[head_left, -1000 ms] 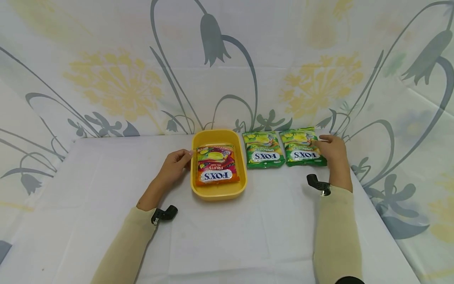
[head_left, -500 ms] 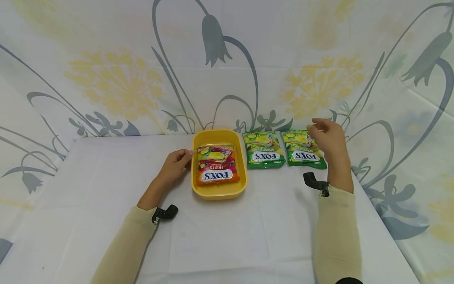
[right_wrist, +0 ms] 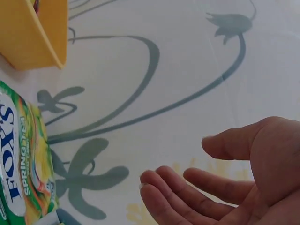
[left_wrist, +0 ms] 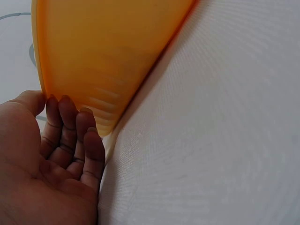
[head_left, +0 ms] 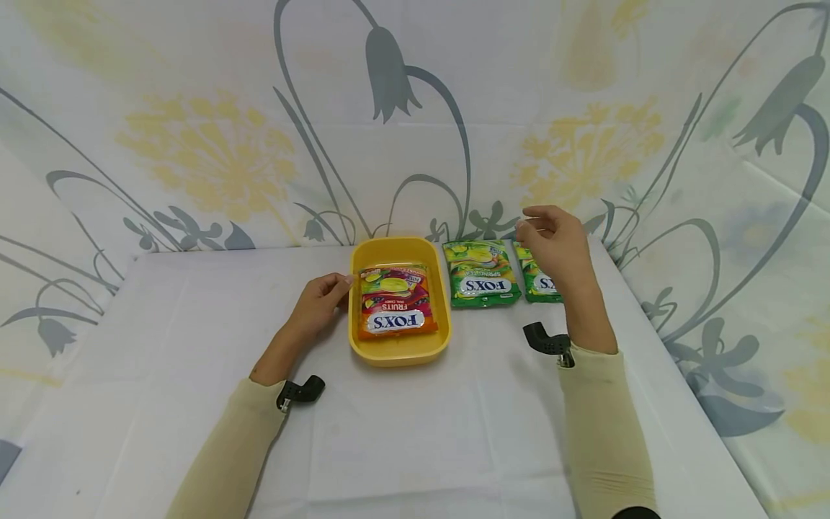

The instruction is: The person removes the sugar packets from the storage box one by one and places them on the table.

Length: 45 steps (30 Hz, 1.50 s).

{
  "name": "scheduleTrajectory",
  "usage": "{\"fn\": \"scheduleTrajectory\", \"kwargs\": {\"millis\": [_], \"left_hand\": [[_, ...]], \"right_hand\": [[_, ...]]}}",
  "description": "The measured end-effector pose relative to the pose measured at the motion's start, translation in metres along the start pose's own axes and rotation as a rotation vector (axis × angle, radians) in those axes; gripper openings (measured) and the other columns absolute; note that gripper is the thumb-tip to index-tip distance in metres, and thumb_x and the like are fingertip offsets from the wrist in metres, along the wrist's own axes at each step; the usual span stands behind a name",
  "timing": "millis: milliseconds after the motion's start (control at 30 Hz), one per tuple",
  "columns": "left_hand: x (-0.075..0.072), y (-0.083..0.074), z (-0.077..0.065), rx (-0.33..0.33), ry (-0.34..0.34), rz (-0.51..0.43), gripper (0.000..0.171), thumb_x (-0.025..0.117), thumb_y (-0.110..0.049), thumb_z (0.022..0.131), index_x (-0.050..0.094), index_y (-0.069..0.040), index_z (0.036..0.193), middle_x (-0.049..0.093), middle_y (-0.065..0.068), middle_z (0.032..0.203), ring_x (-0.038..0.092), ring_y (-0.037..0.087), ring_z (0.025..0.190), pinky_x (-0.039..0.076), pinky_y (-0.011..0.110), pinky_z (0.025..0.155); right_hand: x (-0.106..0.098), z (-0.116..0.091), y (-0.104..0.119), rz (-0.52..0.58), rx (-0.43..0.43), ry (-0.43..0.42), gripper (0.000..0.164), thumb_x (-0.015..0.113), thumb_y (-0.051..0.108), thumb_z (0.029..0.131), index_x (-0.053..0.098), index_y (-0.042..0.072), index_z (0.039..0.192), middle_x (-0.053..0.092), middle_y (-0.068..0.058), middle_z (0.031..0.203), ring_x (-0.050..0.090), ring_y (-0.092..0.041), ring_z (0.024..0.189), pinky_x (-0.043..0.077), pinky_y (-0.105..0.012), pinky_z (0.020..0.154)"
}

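My left hand (head_left: 319, 303) pinches the left rim of a yellow plastic tray (head_left: 398, 355). In the left wrist view, its thumb lies at the rim and the fingertips (left_wrist: 86, 112) press the outer wall. Inside the tray lies a red and orange Fox's Fruits candy bag (head_left: 397, 299). Two green Fox's Spring Tea candy bags lie right of it: the nearer bag (head_left: 483, 274) shows whole, the farther bag (head_left: 540, 282) partly hidden behind my right hand (head_left: 559, 241). That hand hovers holding nothing, thumb and fingers loosely bent and apart in the right wrist view.
A white cloth (head_left: 415, 432) covers the table. Behind it rises a floral-printed backdrop (head_left: 415, 144), close to the far side of the tray and bags. Black camera mounts (head_left: 301, 391) sit on both wrists.
My right hand has let go of the far-right green bag, lifted, and moved left above it. The left hand and tray stay in place.
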<state>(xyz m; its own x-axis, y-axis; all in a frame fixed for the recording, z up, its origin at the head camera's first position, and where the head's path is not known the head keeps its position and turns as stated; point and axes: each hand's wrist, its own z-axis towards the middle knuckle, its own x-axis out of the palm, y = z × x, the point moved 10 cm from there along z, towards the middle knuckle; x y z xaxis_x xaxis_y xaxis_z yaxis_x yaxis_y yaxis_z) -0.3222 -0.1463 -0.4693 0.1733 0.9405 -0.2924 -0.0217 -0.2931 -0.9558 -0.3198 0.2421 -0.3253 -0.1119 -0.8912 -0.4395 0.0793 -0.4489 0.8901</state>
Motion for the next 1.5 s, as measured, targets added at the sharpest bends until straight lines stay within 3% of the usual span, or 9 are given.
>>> {"fn": "scheduleTrajectory", "kwargs": {"millis": [233, 400, 667, 900, 1200, 1500], "left_hand": [[-0.001, 0.001, -0.001, -0.001, -0.007, -0.006, 0.039, 0.053, -0.031, 0.113, 0.066, 0.005, 0.113, 0.063, 0.004, 0.090, 0.058, 0.026, 0.090, 0.052, 0.025, 0.079], [-0.002, 0.000, -0.001, 0.003, -0.009, 0.005, 0.036, 0.052, -0.028, 0.114, 0.066, 0.005, 0.113, 0.063, 0.001, 0.089, 0.058, 0.026, 0.090, 0.052, 0.026, 0.079], [-0.001, 0.000, -0.001, 0.002, -0.007, -0.003, 0.037, 0.053, -0.030, 0.113, 0.066, 0.005, 0.114, 0.064, 0.002, 0.089, 0.059, 0.026, 0.089, 0.052, 0.025, 0.079], [-0.001, 0.000, 0.000, 0.011, -0.007, -0.008, 0.037, 0.053, -0.030, 0.113, 0.066, 0.005, 0.113, 0.063, 0.002, 0.088, 0.059, 0.025, 0.088, 0.052, 0.024, 0.078], [-0.001, -0.001, -0.001, 0.007, -0.005, -0.005, 0.036, 0.053, -0.028, 0.113, 0.066, 0.005, 0.113, 0.063, 0.002, 0.087, 0.058, 0.026, 0.088, 0.052, 0.024, 0.078], [-0.001, 0.000, 0.000, 0.020, -0.008, -0.004, 0.037, 0.053, -0.030, 0.113, 0.066, 0.005, 0.110, 0.062, 0.003, 0.087, 0.057, 0.025, 0.087, 0.051, 0.024, 0.077]], "right_hand": [[0.027, -0.005, 0.014, -0.028, -0.042, 0.026, 0.042, 0.060, 0.023, 0.108, 0.059, 0.002, 0.145, 0.068, -0.020, 0.125, 0.071, -0.036, 0.112, 0.057, -0.029, 0.086], [0.048, -0.008, 0.022, -0.074, -0.098, 0.068, 0.040, 0.063, 0.022, 0.107, 0.061, 0.003, 0.142, 0.071, -0.019, 0.123, 0.074, -0.035, 0.106, 0.057, -0.028, 0.077], [0.084, -0.017, 0.032, -0.127, -0.121, 0.157, 0.039, 0.063, 0.022, 0.106, 0.062, 0.004, 0.141, 0.073, -0.016, 0.122, 0.076, -0.032, 0.100, 0.062, -0.047, 0.086], [0.112, -0.025, 0.032, -0.145, -0.113, 0.231, 0.038, 0.065, 0.022, 0.107, 0.062, 0.005, 0.141, 0.073, -0.014, 0.121, 0.077, -0.027, 0.099, 0.063, -0.042, 0.085], [0.152, -0.036, 0.028, -0.216, -0.095, 0.379, 0.047, 0.068, 0.024, 0.105, 0.058, 0.003, 0.146, 0.070, -0.015, 0.133, 0.070, -0.032, 0.121, 0.059, -0.044, 0.098], [0.184, -0.052, 0.020, -0.320, -0.067, 0.511, 0.072, 0.067, 0.032, 0.104, 0.036, 0.000, 0.161, 0.053, -0.022, 0.154, 0.057, -0.036, 0.137, 0.048, -0.052, 0.112]]}}
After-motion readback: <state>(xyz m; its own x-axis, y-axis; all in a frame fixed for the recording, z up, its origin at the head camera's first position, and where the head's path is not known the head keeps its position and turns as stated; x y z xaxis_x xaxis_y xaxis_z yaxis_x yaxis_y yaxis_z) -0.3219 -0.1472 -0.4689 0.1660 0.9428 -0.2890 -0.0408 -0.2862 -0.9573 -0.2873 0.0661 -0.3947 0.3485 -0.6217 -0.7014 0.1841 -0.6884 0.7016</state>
